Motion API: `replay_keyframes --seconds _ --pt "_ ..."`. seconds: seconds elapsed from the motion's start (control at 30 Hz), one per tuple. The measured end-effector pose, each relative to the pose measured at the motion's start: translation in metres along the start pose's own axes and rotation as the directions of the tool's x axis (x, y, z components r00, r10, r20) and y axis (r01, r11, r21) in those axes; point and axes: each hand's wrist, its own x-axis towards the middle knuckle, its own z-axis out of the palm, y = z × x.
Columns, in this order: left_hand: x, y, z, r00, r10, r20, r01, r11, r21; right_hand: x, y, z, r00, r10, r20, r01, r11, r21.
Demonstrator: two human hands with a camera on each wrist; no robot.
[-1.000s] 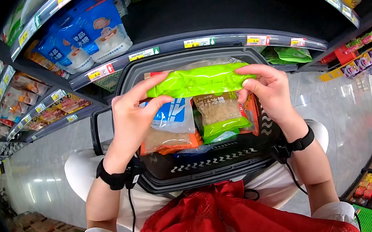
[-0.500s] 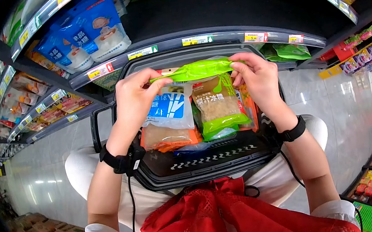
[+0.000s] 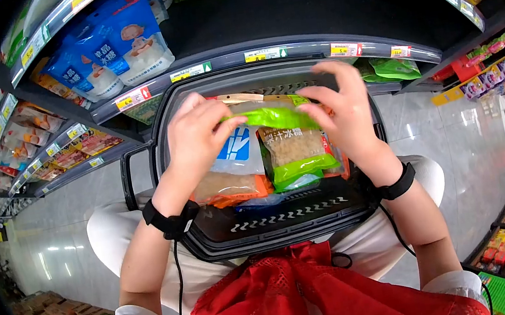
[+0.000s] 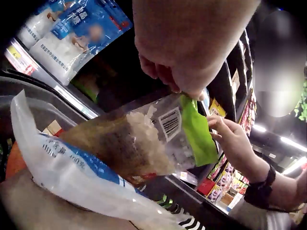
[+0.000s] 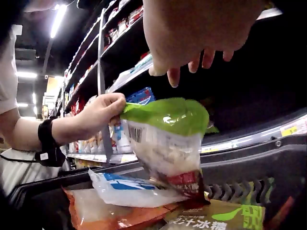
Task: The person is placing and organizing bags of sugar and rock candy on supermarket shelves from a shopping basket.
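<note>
1. The green-topped pouch (image 3: 270, 118) is hanging in the air over the far half of the black basket (image 3: 275, 230). Its clear lower part, full of white crystals, is sloping down, and its bottom corner seems to be resting on the packs below.
2. The left hand (image 3: 195, 136) is pinching the pouch's left top corner between thumb and curled fingers. Judging by the slope, this one corner is carrying the weight.
3. The right hand (image 3: 339, 111) is hovering at the pouch's right end with fingers spread and nearly straight, gripping nothing. Whether a fingertip is brushing the green strip cannot be told.
4. Under the pouch, a blue-and-white pack (image 3: 239, 150), a green pack (image 3: 297, 155) and an orange pack (image 3: 228, 192) are lying flat and overlapping, probably so that they sit low inside the walls.
5. The basket's far rim is sitting just below the shelf lip (image 3: 264, 55) with its price tags, so room is tight there. The dark shelf bay (image 3: 284, 13) above is giving the hands open space.
6. Blue bags (image 3: 115, 38) are leaning on the shelf to the upper left, well apart from the hands. A red mesh bag (image 3: 284, 300) is lying against the near rim.
</note>
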Motion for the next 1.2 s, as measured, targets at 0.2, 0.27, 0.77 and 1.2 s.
replay_keyframes --seconds 0.2,0.27,0.77,1.2 --pt "-0.003 0.005 0.009 1.0 0.02 0.021 -0.019 0.999 -0.049 -0.016 -0.01 0.027 0.985 -0.041 0.169 0.017 0.99 0.14" --pt "-0.003 0.006 0.01 0.999 0.024 0.027 -0.023 0.999 -0.047 -0.019 -0.01 0.029 0.985 -0.004 0.172 -0.028 0.982 0.185" --pt "0.001 0.009 0.003 0.997 0.065 0.044 -0.064 0.998 -0.008 -0.012 -0.008 0.03 0.988 -0.141 0.064 0.129 0.977 0.169" --pt "-0.003 0.018 0.009 0.952 0.208 0.225 -0.223 0.974 0.044 -0.015 -0.021 0.031 0.965 -0.176 0.194 0.16 0.982 0.098"
